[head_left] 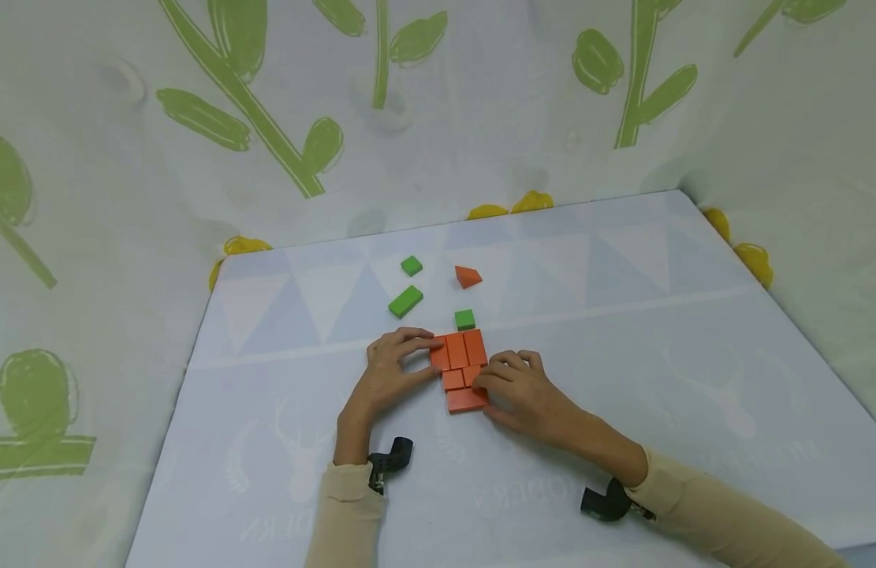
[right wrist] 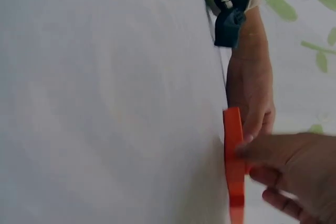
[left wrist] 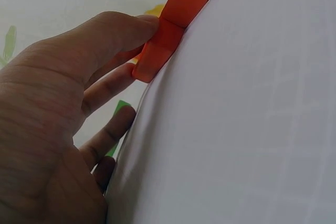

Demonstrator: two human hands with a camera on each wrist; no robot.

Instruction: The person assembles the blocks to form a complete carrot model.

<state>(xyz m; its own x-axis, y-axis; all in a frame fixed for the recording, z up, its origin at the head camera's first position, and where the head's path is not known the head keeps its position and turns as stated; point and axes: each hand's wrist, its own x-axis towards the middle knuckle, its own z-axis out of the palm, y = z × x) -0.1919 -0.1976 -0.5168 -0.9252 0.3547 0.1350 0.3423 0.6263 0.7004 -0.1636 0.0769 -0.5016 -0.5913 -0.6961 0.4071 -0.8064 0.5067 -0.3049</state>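
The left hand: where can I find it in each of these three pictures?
Head: the left hand is near the middle, against the left side of the packed orange blocks.
Left wrist: the left hand is large, filling much of the left side.
Right wrist: the left hand is right of centre, above the nearer right hand.
Shared landmark: the orange blocks, at its fingers in all three.
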